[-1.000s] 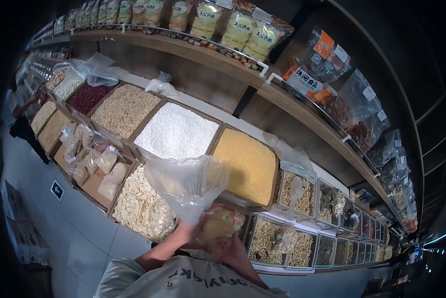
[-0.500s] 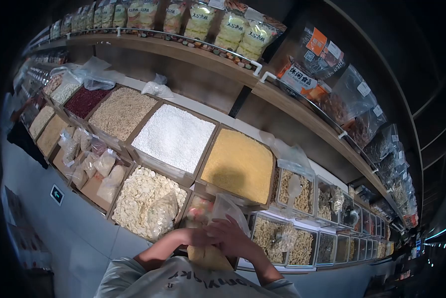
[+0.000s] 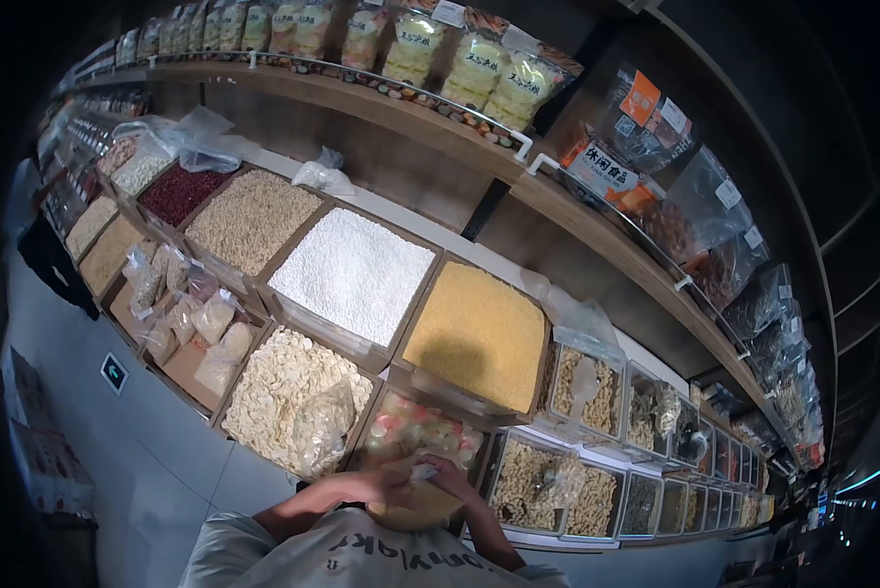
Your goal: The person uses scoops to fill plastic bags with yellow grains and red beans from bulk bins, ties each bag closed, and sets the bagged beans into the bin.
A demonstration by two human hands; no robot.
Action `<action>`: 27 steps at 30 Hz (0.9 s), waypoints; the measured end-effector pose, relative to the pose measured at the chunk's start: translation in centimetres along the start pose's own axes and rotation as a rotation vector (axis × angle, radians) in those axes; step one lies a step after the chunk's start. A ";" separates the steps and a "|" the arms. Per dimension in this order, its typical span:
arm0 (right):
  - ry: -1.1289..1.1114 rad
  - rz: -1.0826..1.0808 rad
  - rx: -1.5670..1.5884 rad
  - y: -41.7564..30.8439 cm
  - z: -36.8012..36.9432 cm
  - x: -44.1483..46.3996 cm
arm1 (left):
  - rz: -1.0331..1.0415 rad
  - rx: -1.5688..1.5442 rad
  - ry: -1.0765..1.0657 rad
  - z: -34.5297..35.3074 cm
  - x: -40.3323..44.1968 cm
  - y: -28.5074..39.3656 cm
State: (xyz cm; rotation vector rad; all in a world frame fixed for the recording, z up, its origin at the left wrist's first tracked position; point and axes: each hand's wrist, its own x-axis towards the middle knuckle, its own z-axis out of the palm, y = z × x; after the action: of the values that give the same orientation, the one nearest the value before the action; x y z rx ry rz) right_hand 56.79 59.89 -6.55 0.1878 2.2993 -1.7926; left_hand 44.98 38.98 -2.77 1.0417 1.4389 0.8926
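Note:
Close to my body is a plastic bag point(image 3: 415, 512) filled with yellow grain. Its pale gathered top point(image 3: 423, 472) pokes up between my two hands. My left hand point(image 3: 389, 484) is closed on the bag's neck from the left, its fingers somewhat blurred. From the other side my right hand point(image 3: 448, 476) pinches the same neck. Just beyond the hands is a bin of wrapped pieces in red and pale green point(image 3: 425, 426). A bin of yellow grain point(image 3: 479, 323) lies farther back, with a shadow across its front.
White grains point(image 3: 352, 274) fill the bin to the back left. A bin of pale flakes point(image 3: 288, 392) with a filled bag on top sits left of my hands. Peanut bins point(image 3: 528, 480) stand to the right. Above runs a wooden shelf point(image 3: 411, 108) with packaged goods.
The bag's loose clear top, which stood up beyond my hands, is now gathered down between them. My hands have moved slightly apart, and the bin of wrapped pieces shows more.

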 end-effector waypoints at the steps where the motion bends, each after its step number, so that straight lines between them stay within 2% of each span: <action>1: -0.098 0.032 0.250 3.0 0.6 -0.4 | 0.022 -0.191 0.071 0.4 -1.1 0.9; 2: -0.091 0.040 0.255 4.4 2.1 -1.7 | 0.020 -0.196 0.060 0.8 -1.6 1.4; 4: 0.042 0.257 0.700 6.0 4.3 -3.0 | -0.114 -0.889 0.195 1.1 -1.7 2.0; 5: 0.058 0.268 0.616 2.4 4.4 -2.6 | -0.116 -0.891 0.193 1.2 -1.6 1.8; 6: 0.061 0.270 0.618 2.7 4.4 -2.8 | -0.133 -1.009 0.283 1.3 -1.3 1.4; 7: 0.041 0.227 0.493 3.1 4.4 -3.1 | -0.149 -1.125 0.375 1.3 -1.0 1.0; 8: 0.021 0.184 0.367 3.0 4.3 -3.2 | -0.148 -1.124 0.372 1.2 -0.7 0.6; 9: 0.010 0.330 0.709 2.3 4.0 -3.1 | -0.144 -1.067 0.468 1.1 -0.4 0.0; 10: 0.010 0.332 0.706 2.6 4.1 -3.2 | -0.141 -1.009 0.564 1.1 -0.1 -0.6; 11: 0.026 0.194 0.691 1.8 4.0 -3.1 | -0.086 -0.818 0.690 1.0 0.1 -0.4; 12: 0.029 0.126 0.679 1.0 3.9 -3.1 | -0.082 -0.823 0.694 0.9 0.1 -0.3; 13: 0.033 0.058 0.667 0.2 3.7 -3.2 | -0.061 -0.555 0.803 0.9 -0.1 -0.2; 14: 0.051 0.158 0.545 -5.8 3.5 -3.4 | -0.043 -0.284 0.901 0.7 -0.6 0.7; 15: 0.060 0.207 0.480 -6.9 3.5 -3.1 | 0.113 -0.059 1.049 0.5 -0.8 1.6; 16: 0.066 0.257 0.416 -8.0 3.6 -2.9 | 0.113 -0.063 1.054 0.3 -1.2 2.8; 18: 0.045 0.268 1.597 -6.0 4.3 -1.7 | 0.234 0.377 1.135 -0.1 -1.8 4.5; 22: 0.070 0.191 1.553 -9.2 4.5 -0.6 | 0.367 0.625 1.110 1.0 -1.1 5.8; 24: 0.118 0.142 1.495 -10.0 3.5 -0.2 | 0.348 0.653 1.074 0.8 -1.3 6.3; 25: 0.120 0.147 1.488 -10.4 2.8 0.0 | 0.402 0.693 1.038 0.6 -1.5 6.5; 27: 0.300 0.270 1.176 -13.7 0.9 1.4 | 0.435 0.711 0.941 0.0 -2.0 7.4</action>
State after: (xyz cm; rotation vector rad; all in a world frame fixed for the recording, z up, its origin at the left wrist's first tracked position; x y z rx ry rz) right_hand 52.30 55.57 5.75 0.9208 0.9523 -2.8011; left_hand 45.89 39.57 4.83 1.6034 2.4854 1.3198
